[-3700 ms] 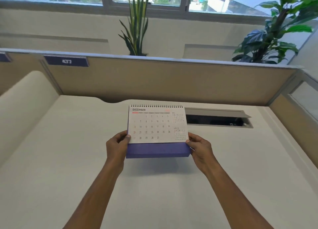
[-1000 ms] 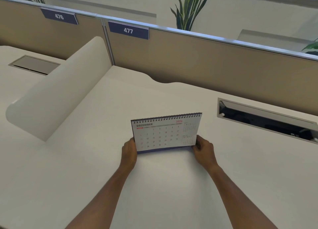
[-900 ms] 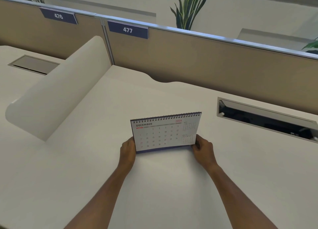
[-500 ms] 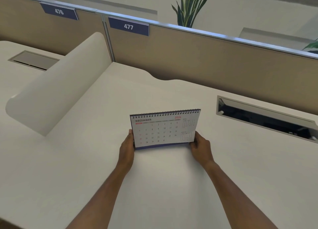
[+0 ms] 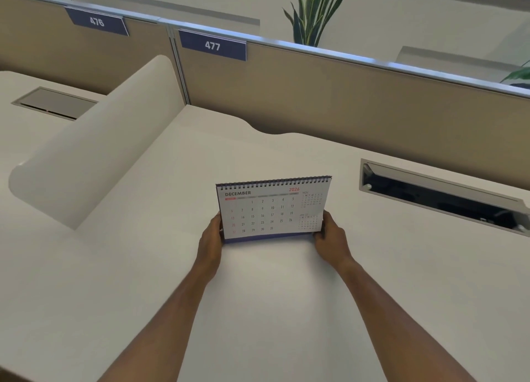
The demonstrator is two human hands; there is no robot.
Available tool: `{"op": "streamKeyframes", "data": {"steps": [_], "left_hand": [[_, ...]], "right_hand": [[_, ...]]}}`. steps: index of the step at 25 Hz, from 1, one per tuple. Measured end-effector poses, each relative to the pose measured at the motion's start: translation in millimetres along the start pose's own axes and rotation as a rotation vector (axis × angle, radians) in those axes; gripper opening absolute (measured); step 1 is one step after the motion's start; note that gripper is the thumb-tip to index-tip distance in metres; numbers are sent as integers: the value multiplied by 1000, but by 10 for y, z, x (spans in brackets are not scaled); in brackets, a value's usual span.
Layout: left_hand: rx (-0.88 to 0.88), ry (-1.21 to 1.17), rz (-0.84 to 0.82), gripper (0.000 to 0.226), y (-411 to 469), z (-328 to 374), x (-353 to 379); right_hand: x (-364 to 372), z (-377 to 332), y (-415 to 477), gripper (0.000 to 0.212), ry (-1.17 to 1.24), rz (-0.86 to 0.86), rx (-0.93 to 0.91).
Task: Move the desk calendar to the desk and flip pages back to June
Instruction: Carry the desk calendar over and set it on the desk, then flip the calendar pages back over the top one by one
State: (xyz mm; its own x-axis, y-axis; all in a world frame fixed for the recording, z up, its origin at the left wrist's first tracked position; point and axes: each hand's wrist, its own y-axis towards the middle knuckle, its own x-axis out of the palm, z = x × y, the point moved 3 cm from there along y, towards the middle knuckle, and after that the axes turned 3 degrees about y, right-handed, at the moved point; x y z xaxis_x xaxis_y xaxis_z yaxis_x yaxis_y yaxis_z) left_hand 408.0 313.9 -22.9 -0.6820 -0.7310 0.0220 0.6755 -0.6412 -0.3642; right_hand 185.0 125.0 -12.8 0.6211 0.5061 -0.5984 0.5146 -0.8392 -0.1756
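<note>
1. Your left hand [image 5: 210, 242] and right hand [image 5: 329, 239] grasp the desk calendar [image 5: 272, 208] by its lower corners
2. It stands on the white desk [image 5: 143, 267], near you, showing December

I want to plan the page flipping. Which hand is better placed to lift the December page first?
Neither clearly: the left hand and right hand grip the desk calendar at its bottom corners alike, both far from the spiral top. I lean right, since its fingers already overlap the page's front edge, while left steadies.
</note>
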Motion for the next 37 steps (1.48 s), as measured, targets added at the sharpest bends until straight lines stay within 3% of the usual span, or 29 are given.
{"op": "streamKeyframes", "data": {"steps": [3, 15, 19, 24, 27, 31, 37], "left_hand": [[6, -24, 12, 39, 9, 14, 2], [20, -4, -16, 44, -5, -7, -4], [-12, -101, 15, 34, 19, 14, -29], [-54, -48, 311, 20, -17, 64, -114], [-7, -46, 456, 12, -219, 91, -164], [22, -20, 440, 16, -483, 19, -133], [52, 112, 430, 19, -627, 39, -66]], "right_hand": [[-6, 1, 26, 45, -41, -24, -13], [-57, -20, 116, 49, -135, -144, 8], [-139, -69, 24, 49, 99, -56, 4], [-273, -2, -77, 52, 202, 62, 77], [-327, -5, -173, 37, 260, 172, 76], [-249, -86, -299, 15, 425, 286, 74], [-120, -134, -402, 12, 437, 374, 123]]}}
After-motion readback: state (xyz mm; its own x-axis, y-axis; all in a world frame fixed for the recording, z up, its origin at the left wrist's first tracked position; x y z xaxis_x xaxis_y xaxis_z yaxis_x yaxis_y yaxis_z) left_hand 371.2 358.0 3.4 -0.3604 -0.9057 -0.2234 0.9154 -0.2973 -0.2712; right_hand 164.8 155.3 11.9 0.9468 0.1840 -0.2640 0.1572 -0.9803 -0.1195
